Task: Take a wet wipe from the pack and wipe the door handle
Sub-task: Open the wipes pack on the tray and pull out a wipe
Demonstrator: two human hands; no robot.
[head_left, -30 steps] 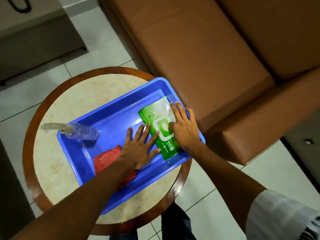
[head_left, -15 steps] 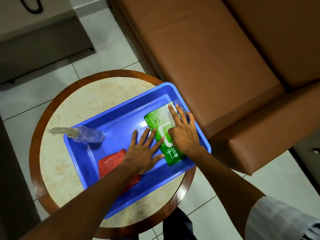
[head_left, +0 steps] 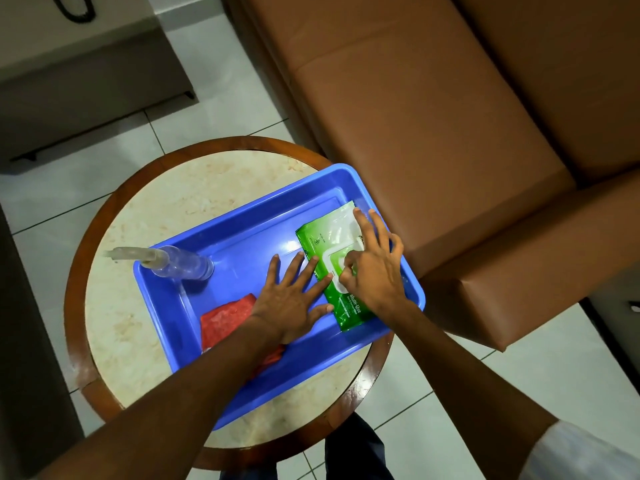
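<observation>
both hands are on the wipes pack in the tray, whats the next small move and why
Probably peel the white flap up with the right hand, whose fingertips sit at its edge. The flap still looks flat on the green wet wipe pack and no wipe shows. The left hand lies spread on the blue tray, fingertips touching the pack's side, so it can steady it.

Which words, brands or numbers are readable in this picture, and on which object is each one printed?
"Multi-Use": on the green wipe pack, beside the right hand.
Smaller line under it on the pack: too small to read.
Small marks near the pack's far end: too blurred to read.
Spray bottle, red cloth, blue tray: no text visible.
</observation>
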